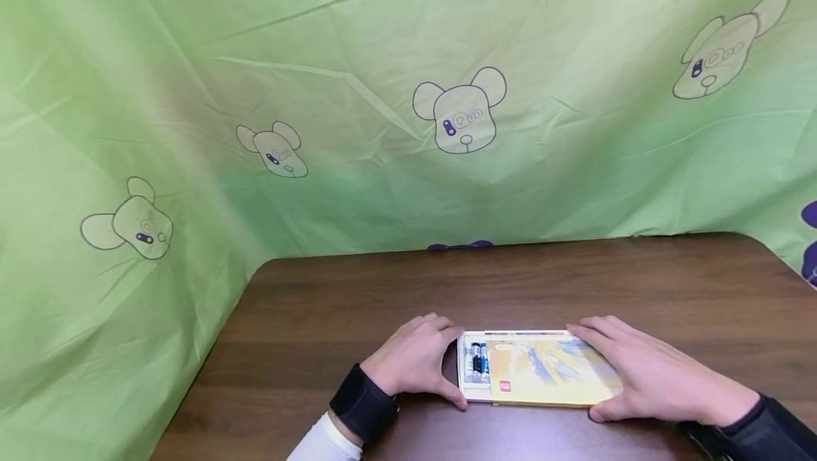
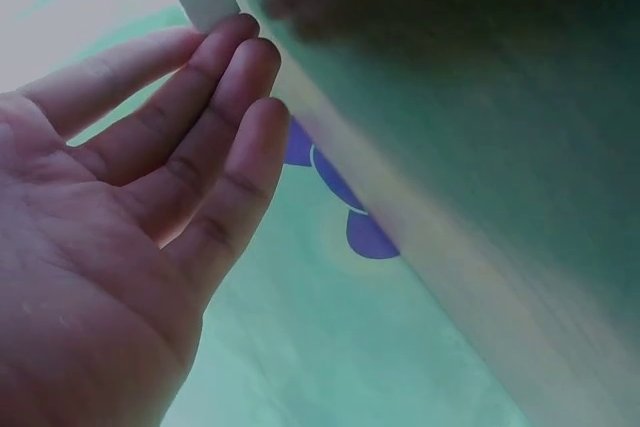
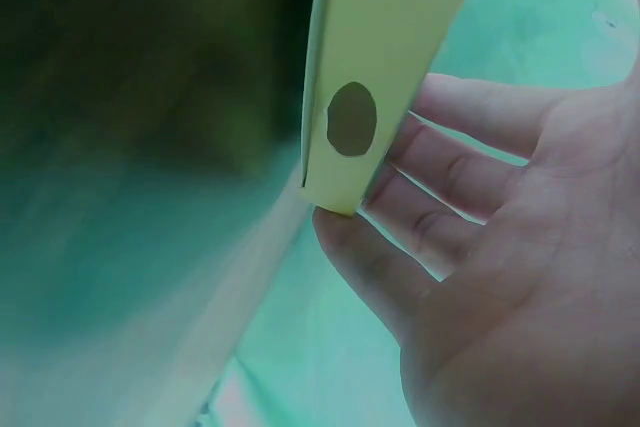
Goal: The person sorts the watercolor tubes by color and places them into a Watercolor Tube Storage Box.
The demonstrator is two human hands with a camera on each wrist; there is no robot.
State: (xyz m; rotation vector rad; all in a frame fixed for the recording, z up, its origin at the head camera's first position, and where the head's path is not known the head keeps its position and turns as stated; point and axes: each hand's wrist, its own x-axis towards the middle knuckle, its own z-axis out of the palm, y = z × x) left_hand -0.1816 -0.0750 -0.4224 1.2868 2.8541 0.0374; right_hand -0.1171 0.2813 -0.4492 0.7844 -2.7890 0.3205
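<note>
A flat paint box lies on the table in the head view, its yellow printed sleeve [image 1: 549,369] covering most of a white tray [image 1: 477,393]. The tray sticks out at the left end and shows a few paint tubes [image 1: 476,360] with blue and dark labels. My left hand [image 1: 421,358] grips the tray's left end, thumb at the near corner and fingers at the far one. Around the sleeve's right end my right hand [image 1: 657,372] holds in the same manner. The right wrist view shows the sleeve's yellow end [image 3: 385,47] with a round hole, fingertips against its edge.
The brown wooden table [image 1: 357,291] extends around the box, with its rounded far edge against a green cloth [image 1: 357,92] printed with bear heads. Cloth also hangs along the left side. Dark bands [image 1: 364,404] wrap both wrists.
</note>
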